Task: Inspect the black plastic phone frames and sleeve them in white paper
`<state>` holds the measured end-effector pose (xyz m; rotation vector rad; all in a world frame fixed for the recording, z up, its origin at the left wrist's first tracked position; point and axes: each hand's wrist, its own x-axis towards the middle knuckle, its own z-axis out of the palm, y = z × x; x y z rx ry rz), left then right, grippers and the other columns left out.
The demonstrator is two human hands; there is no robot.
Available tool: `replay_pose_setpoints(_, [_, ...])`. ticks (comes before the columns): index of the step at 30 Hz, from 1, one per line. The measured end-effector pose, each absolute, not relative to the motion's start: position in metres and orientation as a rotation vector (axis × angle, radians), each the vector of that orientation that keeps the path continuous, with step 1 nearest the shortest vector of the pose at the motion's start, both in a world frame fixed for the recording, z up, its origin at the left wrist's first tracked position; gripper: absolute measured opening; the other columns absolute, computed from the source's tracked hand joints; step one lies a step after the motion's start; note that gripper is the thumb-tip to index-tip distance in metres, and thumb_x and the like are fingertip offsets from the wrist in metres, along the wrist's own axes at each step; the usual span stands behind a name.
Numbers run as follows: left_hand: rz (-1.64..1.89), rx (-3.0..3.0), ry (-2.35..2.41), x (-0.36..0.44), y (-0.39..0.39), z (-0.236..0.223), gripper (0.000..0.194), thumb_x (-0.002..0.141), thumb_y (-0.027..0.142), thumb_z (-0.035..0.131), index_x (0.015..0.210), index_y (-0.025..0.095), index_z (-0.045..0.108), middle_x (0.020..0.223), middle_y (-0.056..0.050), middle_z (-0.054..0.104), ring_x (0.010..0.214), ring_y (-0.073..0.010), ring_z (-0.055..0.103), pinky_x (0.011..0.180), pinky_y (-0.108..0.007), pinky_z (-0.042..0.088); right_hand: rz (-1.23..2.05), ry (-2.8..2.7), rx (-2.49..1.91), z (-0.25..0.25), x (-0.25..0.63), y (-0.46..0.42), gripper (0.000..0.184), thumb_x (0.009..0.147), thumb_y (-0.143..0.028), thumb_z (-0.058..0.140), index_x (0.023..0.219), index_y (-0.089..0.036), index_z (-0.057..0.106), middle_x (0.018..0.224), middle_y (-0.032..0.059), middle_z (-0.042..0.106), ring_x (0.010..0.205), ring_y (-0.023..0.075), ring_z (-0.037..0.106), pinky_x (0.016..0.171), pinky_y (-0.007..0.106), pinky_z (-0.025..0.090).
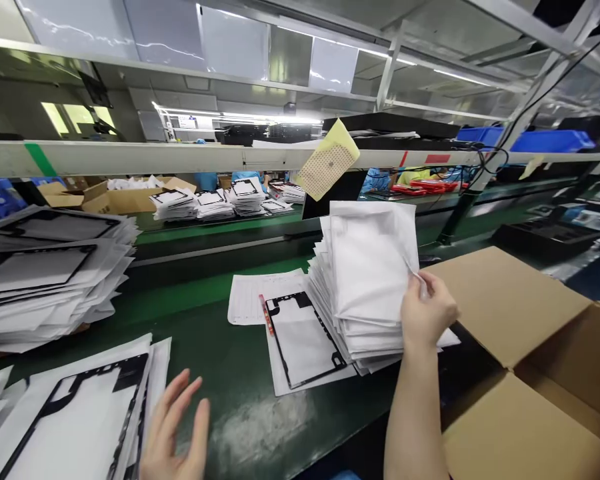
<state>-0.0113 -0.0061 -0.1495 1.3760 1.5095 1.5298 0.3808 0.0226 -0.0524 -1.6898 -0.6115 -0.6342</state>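
right fingers pinch a white sheet beside an open carton, left fingers spread.

The person's left hand and right hand are both bare, with slender fingers; the right forearm is bare too, and a small blue patch at the bottom edge is perhaps part of the clothing
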Motion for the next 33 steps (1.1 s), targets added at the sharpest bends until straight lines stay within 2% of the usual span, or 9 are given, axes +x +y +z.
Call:
replay_pose_setpoints(3, [1.401, 1.165, 1.180, 0.025, 0.004, -0.137, 0.048, 0.084, 0.055, 0.069, 0.123, 0.028, 0.065, 0.148, -0.009, 0.055, 0.140, -0.0324, 0.048, 0.115, -0.044, 0.041, -0.581, -0.702, -1.575, -0.049, 0.345, 0.013, 0.032, 0.084, -0.039, 0.057, 0.097, -0.013, 0.071, 0.095, 0.0174, 0.074, 0.088, 0.0316, 0.069, 0.085, 0.047, 0.053])
replay_pose_setpoints(6, [1.216, 0.948, 0.817, 0.056, 0.023, -0.123, 0.090, 0.076, 0.060, 0.077, 0.151, 0.029, 0.039, 0.159, -0.013, 0.043, 0.147, -0.0310, 0.040, 0.117, -0.041, 0.036, -0.434, -0.827, -1.506, -0.055, 0.313, 0.013, 0.027, 0.085, -0.039, 0.060, 0.096, -0.017, 0.069, 0.093, 0.0130, 0.073, 0.087, 0.0283, 0.070, 0.083, 0.042, 0.055])
replay_pose_setpoints(8, [1.101, 0.893, 0.710, 0.078, 0.037, -0.116, 0.098, 0.077, 0.063, 0.074, 0.157, 0.027, 0.030, 0.159, -0.017, 0.042, 0.142, -0.0326, 0.048, 0.112, -0.042, 0.042, -0.328, -0.893, -1.482, -0.061, 0.304, 0.019, 0.025, 0.085, -0.040, 0.060, 0.095, -0.018, 0.068, 0.093, 0.0115, 0.073, 0.088, 0.0275, 0.071, 0.082, 0.041, 0.056])
replay_pose_setpoints(14, [0.877, 0.835, 0.531, 0.136, 0.047, -0.099, 0.069, 0.088, 0.057, 0.064, 0.148, 0.026, 0.049, 0.151, -0.011, 0.056, 0.131, -0.0320, 0.059, 0.102, -0.043, 0.053, -0.226, -0.864, -1.500, -0.073, 0.325, 0.031, 0.025, 0.081, -0.043, 0.063, 0.089, -0.020, 0.065, 0.088, 0.0114, 0.074, 0.086, 0.0296, 0.070, 0.085, 0.047, 0.055])
replay_pose_setpoints(20, [0.931, 0.825, 0.555, 0.185, 0.055, -0.070, 0.053, 0.098, 0.042, 0.053, 0.147, 0.021, 0.051, 0.162, -0.007, 0.040, 0.150, -0.0257, 0.035, 0.120, -0.036, 0.036, -0.377, -0.709, -1.501, -0.052, 0.333, 0.017, 0.021, 0.078, -0.038, 0.060, 0.088, -0.020, 0.059, 0.118, 0.0221, 0.070, 0.115, 0.0393, 0.064, 0.100, 0.056, 0.046])
replay_pose_setpoints(23, [0.997, 0.870, 0.569, 0.210, 0.062, -0.061, 0.048, 0.099, 0.037, 0.052, 0.142, 0.016, 0.055, 0.160, -0.011, 0.043, 0.149, -0.0247, 0.038, 0.123, -0.037, 0.030, -0.370, -0.738, -1.483, -0.041, 0.332, 0.015, 0.015, 0.076, -0.034, 0.061, 0.083, -0.022, 0.057, 0.129, 0.0212, 0.065, 0.130, 0.0408, 0.054, 0.111, 0.058, 0.036])
replay_pose_setpoints(27, [1.090, 0.933, 0.615, 0.221, 0.068, -0.064, 0.046, 0.098, 0.039, 0.058, 0.138, 0.016, 0.057, 0.159, -0.016, 0.044, 0.147, -0.0284, 0.040, 0.123, -0.051, 0.027, -0.132, -0.862, -1.396, -0.040, 0.329, 0.014, 0.023, 0.080, -0.043, 0.066, 0.086, -0.021, 0.059, 0.099, 0.0148, 0.073, 0.098, 0.0348, 0.071, 0.094, 0.055, 0.053])
replay_pose_setpoints(29, [1.118, 0.959, 0.652, 0.217, 0.073, -0.069, 0.045, 0.094, 0.037, 0.064, 0.134, 0.017, 0.059, 0.156, -0.015, 0.048, 0.144, -0.0304, 0.044, 0.120, -0.057, 0.031, 0.012, -0.958, -1.321, -0.041, 0.324, 0.012, 0.026, 0.082, -0.045, 0.068, 0.087, -0.021, 0.060, 0.100, 0.0139, 0.074, 0.087, 0.0297, 0.074, 0.084, 0.047, 0.059])
replay_pose_setpoints(33, [1.136, 1.016, 0.654, 0.206, 0.082, -0.068, 0.036, 0.087, 0.034, 0.072, 0.114, 0.012, 0.066, 0.126, -0.015, 0.069, 0.118, -0.0293, 0.064, 0.106, -0.051, 0.047, 0.139, -1.112, -1.156, -0.031, 0.301, -0.001, 0.018, 0.091, -0.038, 0.064, 0.095, -0.022, 0.061, 0.127, 0.0149, 0.070, 0.109, 0.0251, 0.071, 0.091, 0.038, 0.058])
